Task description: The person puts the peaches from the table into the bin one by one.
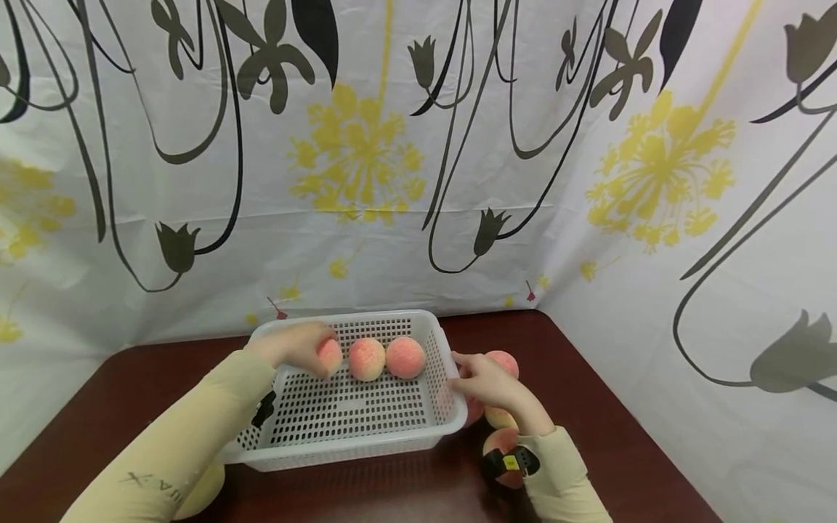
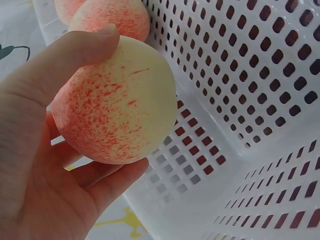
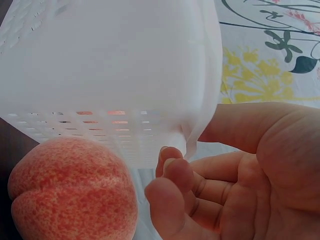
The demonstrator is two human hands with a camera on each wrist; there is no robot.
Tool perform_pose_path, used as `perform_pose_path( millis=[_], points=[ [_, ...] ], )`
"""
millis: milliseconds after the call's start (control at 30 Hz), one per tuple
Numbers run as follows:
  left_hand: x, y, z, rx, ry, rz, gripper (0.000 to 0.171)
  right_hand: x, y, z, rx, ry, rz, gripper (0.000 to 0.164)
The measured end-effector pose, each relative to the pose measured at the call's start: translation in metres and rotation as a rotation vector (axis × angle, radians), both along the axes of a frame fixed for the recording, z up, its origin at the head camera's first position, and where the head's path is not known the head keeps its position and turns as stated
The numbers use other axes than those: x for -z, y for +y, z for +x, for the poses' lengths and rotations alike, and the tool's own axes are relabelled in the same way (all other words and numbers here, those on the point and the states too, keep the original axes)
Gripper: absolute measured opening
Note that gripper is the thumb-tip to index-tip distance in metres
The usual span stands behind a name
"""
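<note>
My left hand (image 1: pixel 297 347) holds a pink and pale-yellow peach (image 2: pixel 120 105) over the left back part of a white perforated plastic basket (image 1: pixel 353 442). The thumb lies on one side of the fruit, the fingers on the other. Beside it, along the back of the basket, sit two more peaches, a middle one (image 1: pixel 367 359) and a right one (image 1: pixel 405 357). At the basket's right side, my right hand (image 1: pixel 492 385) grips the rim between thumb and fingers. A reddish peach (image 3: pixel 72 190) is just below that hand in the right wrist view.
Several peaches lie on the dark table (image 1: pixel 588 436) right of the basket, among them a pink one (image 1: pixel 505 362), partly hidden by the right arm. A pale-yellow rounded fruit (image 1: pixel 205 494) shows beneath the left forearm. Patterned cloth (image 1: pixel 392 254) hangs behind.
</note>
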State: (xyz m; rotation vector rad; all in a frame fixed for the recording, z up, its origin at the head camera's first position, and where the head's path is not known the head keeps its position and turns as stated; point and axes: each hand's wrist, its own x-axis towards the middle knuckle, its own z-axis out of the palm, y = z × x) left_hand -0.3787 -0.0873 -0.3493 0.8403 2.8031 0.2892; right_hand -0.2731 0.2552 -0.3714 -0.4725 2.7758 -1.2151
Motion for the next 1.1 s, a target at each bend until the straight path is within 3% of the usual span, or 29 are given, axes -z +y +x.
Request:
perform_pose_path(
  millis=[467,1100],
  points=[
    [0.017,0.005,-0.005,-0.023,0.046,-0.022,0.069,0.001,-0.001,-0.001,-0.008,-0.011,0.002,0.06],
    [0.033,0.012,-0.011,-0.043,0.076,-0.031,0.083,0.001,0.0,-0.003,-0.012,-0.006,-0.011,0.059]
  ],
)
